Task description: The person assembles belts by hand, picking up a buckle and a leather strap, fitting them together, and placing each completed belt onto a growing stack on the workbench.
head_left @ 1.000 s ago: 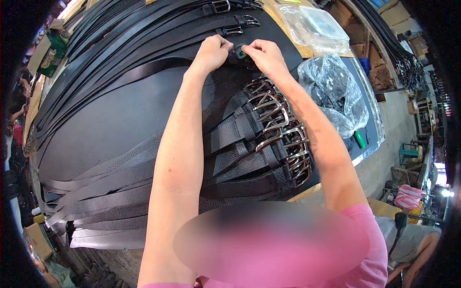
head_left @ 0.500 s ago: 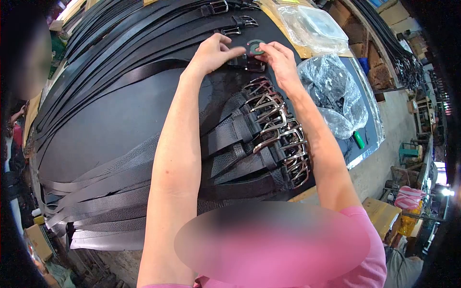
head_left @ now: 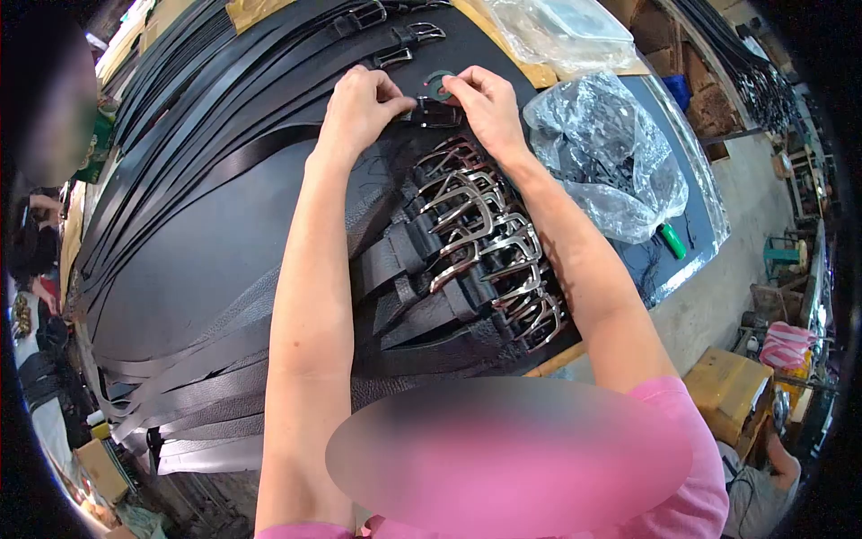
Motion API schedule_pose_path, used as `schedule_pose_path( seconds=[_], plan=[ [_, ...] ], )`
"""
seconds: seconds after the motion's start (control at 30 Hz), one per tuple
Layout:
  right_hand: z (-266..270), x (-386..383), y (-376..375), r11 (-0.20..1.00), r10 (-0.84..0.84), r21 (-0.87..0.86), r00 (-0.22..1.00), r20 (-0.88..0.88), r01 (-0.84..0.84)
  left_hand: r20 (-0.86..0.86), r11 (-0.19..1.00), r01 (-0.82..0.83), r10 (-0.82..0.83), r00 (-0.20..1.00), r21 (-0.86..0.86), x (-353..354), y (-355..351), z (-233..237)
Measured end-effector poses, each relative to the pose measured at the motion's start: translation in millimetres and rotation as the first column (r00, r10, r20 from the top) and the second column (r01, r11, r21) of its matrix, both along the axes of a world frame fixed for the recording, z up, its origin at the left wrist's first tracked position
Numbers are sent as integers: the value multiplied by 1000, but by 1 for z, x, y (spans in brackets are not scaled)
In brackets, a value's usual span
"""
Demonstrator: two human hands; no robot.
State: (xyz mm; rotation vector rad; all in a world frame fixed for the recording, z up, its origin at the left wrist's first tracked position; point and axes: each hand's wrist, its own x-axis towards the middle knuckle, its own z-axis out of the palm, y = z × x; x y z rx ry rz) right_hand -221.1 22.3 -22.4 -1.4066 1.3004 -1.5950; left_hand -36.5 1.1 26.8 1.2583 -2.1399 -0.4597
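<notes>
My left hand (head_left: 357,108) pinches a black leather belt (head_left: 269,148) close to its buckle (head_left: 440,114). The strap curves away from it to the left. Between the thumb and fingers of my right hand (head_left: 485,101) is a small dark green ring-shaped piece (head_left: 440,85), just above that buckle; its exact kind is not clear. Nearer to me lies a thick pile of black belts, their metal buckles (head_left: 485,234) bunched together on the right between my forearms. More belts with buckles (head_left: 419,34) lie beyond my hands.
A clear plastic bag (head_left: 611,148) of dark pieces lies right of my arm, with a green lighter-like object (head_left: 671,241) beside it. Behind it sits a clear plastic container (head_left: 575,31). More belts hang at the far right. A cardboard box (head_left: 723,395) stands lower right.
The view has shifted, so the belts and bag sit further left. My left fingers have closed on the belt beside the buckle; the ring-shaped piece stays in my right hand.
</notes>
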Motion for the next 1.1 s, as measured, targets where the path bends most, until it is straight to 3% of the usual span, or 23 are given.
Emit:
schedule_pose_path(
  seconds=[0.07, 0.17, 0.37, 0.47, 0.57, 0.6, 0.9, 1.1],
  plan=[
    [1, -1, 0, 1000, 10, 11, 1000, -11, -10, 46, 999, -17, 15, 999, 30, -2, 3, 1],
    [12, -4, 6, 996, 60, 79, 981, -187, -45, 87, 998, -48, 44, 995, 45, -4, 2, -3],
    [7, 1, 5, 996, -19, -89, 954, -299, -8, 269, 988, -85, 119, 956, -132, -15, 12, -4],
    [11, 2, 7, 997, -26, -79, 940, -340, -1, 298, 990, -82, 112, 948, -111, -15, 8, -12],
    [11, 1, 6, 995, -5, -92, 925, -380, -33, 83, 966, -48, 27, 996, 254, -9, 4, -1],
    [11, 1, 6, 995, 2, -88, 923, -385, -39, 48, 930, -81, 68, 997, 358, -8, 3, 0],
    [10, 4, 4, 995, 11, -82, 906, -424, -50, 33, 930, -96, 90, 995, 354, -6, -2, -9],
    [11, 4, 4, 997, 15, -68, 911, -413, -47, 43, 882, -133, 127, 991, 452, -8, 4, 1]
  ],
)
